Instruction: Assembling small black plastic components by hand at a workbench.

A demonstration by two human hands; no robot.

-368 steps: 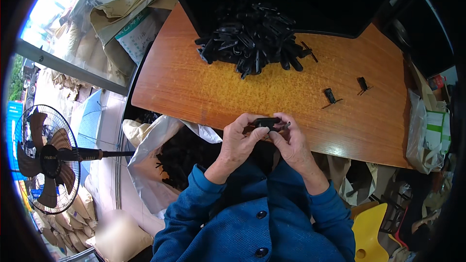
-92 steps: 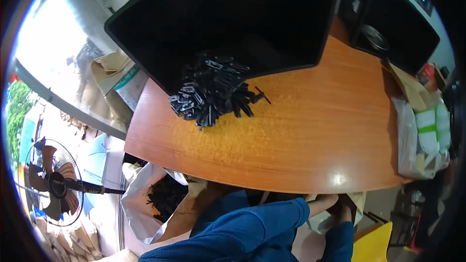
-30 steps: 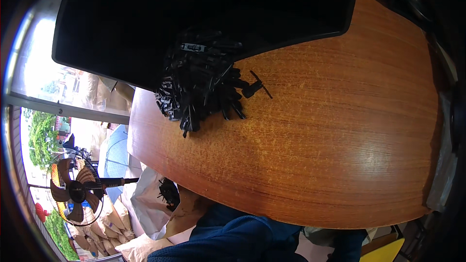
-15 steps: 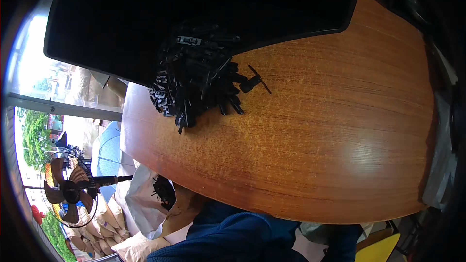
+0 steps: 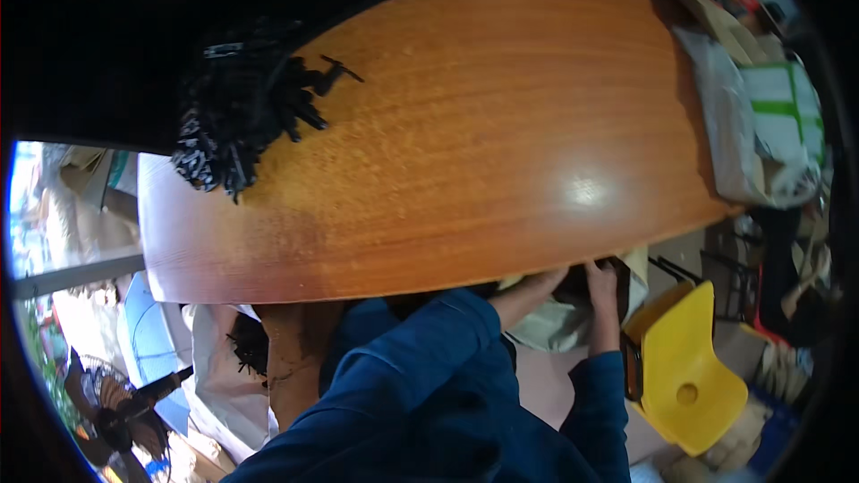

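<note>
Because the near edge of the surface (image 5: 501,143) cuts across my view, I judge working blind to be the biggest danger. My left hand (image 5: 552,281) reaches down by the mouth of a pale sack (image 5: 555,329) just below that edge, and its fingers are lost to me; I cannot tell whether they are spread, pinched or wrapped around anything. My right hand (image 5: 601,277) is at the right side of the same opening, and I cannot make out its grip either. The mouth is dark, so the contents are unreadable too. A careless lift could knock knuckles against the edge above. The sack's wall looks soft; tugging one side could fold it and tip whatever is inside onto the floor (image 5: 550,385). A yellow chair (image 5: 693,367) stands close to my right sleeve (image 5: 598,398), so an outward swing of that elbow might catch it. Up on the surface, the heap of black parts (image 5: 246,116) sits at the left, well apart from both hands; it looks loosely piled, and a jolt could send pieces sliding.
</note>
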